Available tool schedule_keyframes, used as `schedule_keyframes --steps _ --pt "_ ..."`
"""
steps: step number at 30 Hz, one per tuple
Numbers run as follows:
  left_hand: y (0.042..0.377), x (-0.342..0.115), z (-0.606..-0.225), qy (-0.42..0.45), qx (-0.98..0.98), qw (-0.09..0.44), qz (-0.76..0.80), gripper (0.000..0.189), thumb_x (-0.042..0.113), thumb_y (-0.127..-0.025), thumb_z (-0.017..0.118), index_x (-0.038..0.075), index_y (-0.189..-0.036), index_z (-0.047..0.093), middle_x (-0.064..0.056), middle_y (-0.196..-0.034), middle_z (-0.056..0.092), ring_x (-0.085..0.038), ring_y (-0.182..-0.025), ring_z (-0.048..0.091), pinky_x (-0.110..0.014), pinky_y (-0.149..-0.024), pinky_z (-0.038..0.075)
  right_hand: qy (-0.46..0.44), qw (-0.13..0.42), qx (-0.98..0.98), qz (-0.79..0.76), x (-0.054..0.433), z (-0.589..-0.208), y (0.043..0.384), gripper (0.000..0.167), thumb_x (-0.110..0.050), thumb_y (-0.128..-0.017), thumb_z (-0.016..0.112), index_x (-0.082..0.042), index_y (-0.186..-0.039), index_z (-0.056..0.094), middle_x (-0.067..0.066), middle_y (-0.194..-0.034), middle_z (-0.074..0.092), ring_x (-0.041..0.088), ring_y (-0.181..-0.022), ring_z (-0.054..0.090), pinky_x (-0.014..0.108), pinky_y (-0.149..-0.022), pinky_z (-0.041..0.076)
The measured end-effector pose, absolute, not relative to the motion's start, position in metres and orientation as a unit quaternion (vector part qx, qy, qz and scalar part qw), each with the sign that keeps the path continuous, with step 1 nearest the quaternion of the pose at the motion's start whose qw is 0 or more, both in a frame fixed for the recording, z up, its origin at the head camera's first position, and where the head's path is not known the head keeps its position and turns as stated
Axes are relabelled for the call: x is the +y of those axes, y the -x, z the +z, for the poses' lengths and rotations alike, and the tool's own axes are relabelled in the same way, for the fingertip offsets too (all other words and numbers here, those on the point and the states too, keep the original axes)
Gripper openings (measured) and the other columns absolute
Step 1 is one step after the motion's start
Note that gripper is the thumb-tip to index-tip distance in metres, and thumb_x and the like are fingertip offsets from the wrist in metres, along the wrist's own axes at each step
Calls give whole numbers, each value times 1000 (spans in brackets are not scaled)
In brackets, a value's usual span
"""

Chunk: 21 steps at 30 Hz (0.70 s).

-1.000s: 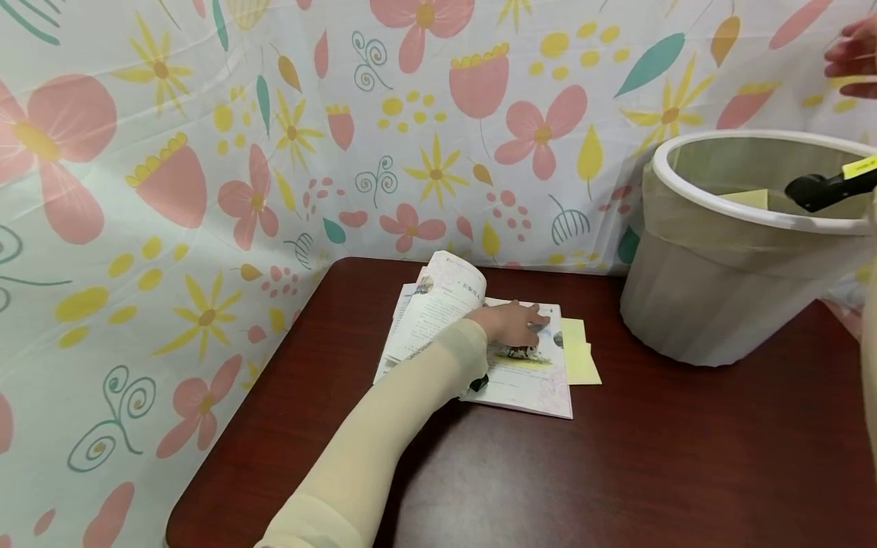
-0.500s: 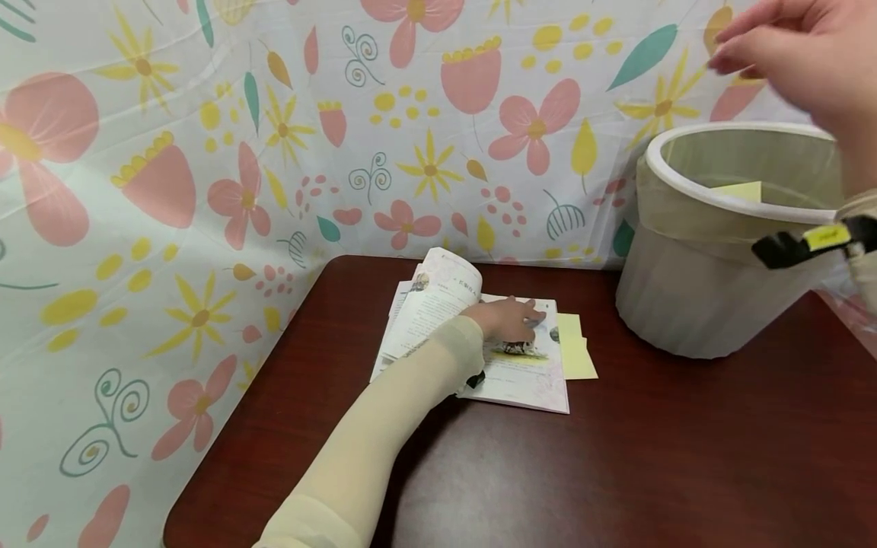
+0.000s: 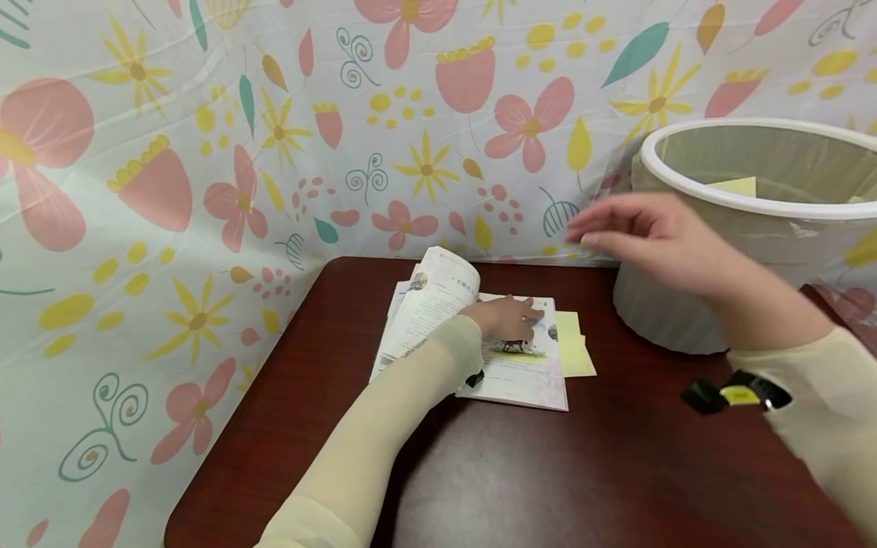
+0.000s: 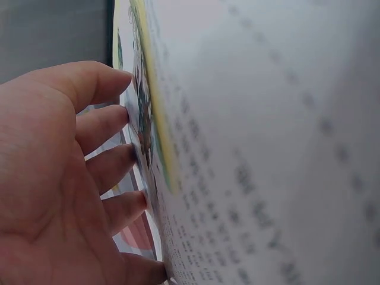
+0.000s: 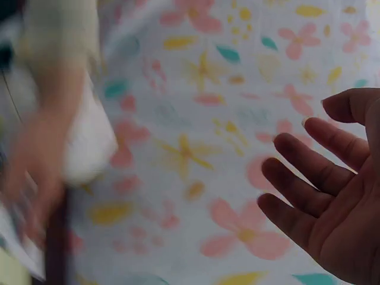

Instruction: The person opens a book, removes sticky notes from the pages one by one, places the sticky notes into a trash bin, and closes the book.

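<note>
One book [image 3: 524, 390] lies spread on the table, left of the single bin, its left-hand leaves bulging up in a curl [image 3: 448, 283]. On the right-hand page sits a small picture with a yellow-green base [image 3: 518, 352], partly covered by the left hand [image 3: 505, 320]. That hand rests on the page with its five fingers spread apart and slightly bent, fingertips touching the paper in the left wrist view. Past the book's right edge stick out what look like two yellow slips [image 3: 577, 356], one a little lower than the other; whether they lie under the book or between its leaves, I cannot tell.

The right hand [image 3: 651, 236] hangs in the air, apart from the book and in front of the bin, its fingers loosely bent and separated in the right wrist view.

The bin [image 3: 654, 320] is grey, with one white rim [image 3: 767, 204] and a translucent liner. At least one piece of yellow paper [image 3: 736, 186] shows inside it. Two cream sleeves cover the arms, left [image 3: 377, 434] and right [image 3: 829, 418]; one black strap with a yellow label [image 3: 740, 394] circles the right wrist.

Below everything is one dark reddish table [image 3: 562, 479], and behind it hangs a white flowered curtain [image 3: 411, 106].
</note>
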<state>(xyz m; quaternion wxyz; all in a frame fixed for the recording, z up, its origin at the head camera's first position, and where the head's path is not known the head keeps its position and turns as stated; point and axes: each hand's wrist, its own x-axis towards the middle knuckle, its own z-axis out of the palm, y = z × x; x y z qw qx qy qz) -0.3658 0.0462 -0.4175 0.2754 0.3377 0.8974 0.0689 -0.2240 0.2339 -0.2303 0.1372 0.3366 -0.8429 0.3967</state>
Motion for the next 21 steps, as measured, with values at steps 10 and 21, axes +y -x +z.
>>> schedule_keyframes --steps 10,21 --pt "368 51 -411 -324 901 286 36 58 48 -106 43 52 -159 20 21 -173 0 -20 -163 -3 -50 -131 13 -223 1 -901 371 224 -310 226 35 -18 -106 58 -10 -139 65 10 -130 72 13 -116 69 22 -92 54" --pt "366 49 -417 -314 905 282 50 57 49 -105 44 55 -157 22 24 -172 0 -17 -163 -3 -58 -130 10 -102 -169 -848 491 233 -399 250 61 -21 -111 42 3 -163 20 34 -162 31 49 -152 30 67 -118 31"
